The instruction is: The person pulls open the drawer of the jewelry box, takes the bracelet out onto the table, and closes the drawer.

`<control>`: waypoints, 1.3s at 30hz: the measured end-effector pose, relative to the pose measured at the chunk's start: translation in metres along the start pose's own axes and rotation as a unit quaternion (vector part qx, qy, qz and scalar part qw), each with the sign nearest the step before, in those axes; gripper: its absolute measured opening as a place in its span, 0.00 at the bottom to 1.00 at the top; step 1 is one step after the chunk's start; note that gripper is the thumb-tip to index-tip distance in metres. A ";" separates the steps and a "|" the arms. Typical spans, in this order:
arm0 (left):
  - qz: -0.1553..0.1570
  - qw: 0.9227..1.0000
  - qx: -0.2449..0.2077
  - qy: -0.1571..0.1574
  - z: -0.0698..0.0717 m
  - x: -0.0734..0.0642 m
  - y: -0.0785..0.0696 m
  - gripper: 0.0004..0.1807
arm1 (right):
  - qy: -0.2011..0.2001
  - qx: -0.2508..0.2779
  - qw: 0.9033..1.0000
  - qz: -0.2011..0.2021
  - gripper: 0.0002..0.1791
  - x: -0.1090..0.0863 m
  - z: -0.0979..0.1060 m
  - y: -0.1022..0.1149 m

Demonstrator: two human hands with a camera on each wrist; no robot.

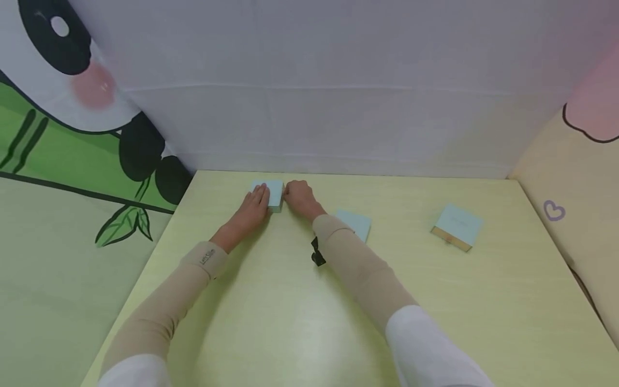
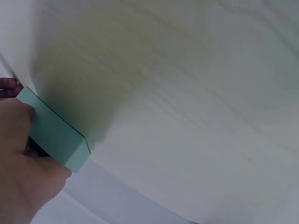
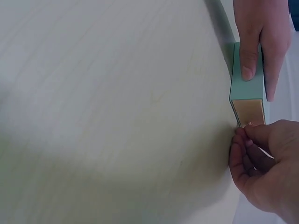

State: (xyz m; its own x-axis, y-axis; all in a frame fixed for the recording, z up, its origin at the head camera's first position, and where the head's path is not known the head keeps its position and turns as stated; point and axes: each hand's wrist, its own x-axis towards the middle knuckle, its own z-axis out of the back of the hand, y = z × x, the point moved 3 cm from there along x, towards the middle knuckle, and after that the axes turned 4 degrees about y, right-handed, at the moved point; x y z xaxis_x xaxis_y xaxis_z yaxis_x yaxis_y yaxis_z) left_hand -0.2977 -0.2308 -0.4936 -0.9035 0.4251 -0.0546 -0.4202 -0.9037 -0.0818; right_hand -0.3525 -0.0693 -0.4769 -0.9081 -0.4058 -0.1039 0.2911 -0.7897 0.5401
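A light blue-green box (image 1: 276,194) lies near the far edge of the table, left of centre. My left hand (image 1: 253,206) grips it from the left, fingers over its top. In the right wrist view, the left thumb (image 3: 248,67) lies along one of the box's long sides. The box's tan end (image 3: 249,110) faces my right hand (image 1: 301,199). Thumb and index finger of that hand pinch a small pull tab at this end, mostly hidden by the fingertips. The other right fingers are curled in.
A second light blue box (image 1: 357,221) lies partly behind the right forearm. Farther right sits a third box (image 1: 458,223), its tan side turned toward the front. A pale wall cloth (image 1: 338,129) rises at the table's far edge. A black strap piece (image 1: 317,253) shows beside the right sleeve.
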 end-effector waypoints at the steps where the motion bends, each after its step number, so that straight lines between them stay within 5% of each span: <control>1: -0.003 1.000 0.002 -0.001 0.000 0.000 0.000 0.33 | 0.000 0.002 1.000 -0.002 0.11 -0.001 0.001 -0.003; 10: -0.019 1.000 0.013 -0.011 0.007 -0.005 0.001 0.33 | 0.009 -0.004 1.000 0.017 0.10 -0.010 0.010 -0.021; 17: -0.010 1.000 0.005 0.017 0.003 -0.002 0.001 0.34 | 0.011 -0.025 0.999 0.016 0.11 -0.013 0.016 -0.033; 39: -0.020 1.000 -0.008 -0.004 0.007 -0.002 0.000 0.34 | 0.021 -0.034 0.999 -0.004 0.11 -0.025 0.042 -0.069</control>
State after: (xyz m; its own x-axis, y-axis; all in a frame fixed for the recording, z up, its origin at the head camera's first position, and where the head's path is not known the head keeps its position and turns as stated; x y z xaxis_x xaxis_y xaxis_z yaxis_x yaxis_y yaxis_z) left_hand -0.2963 -0.2325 -0.4863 -0.8870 0.4597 -0.0436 -0.4540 -0.8855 -0.0991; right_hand -0.3627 0.0146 -0.4770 -0.8971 -0.4179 -0.1435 0.3059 -0.8217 0.4808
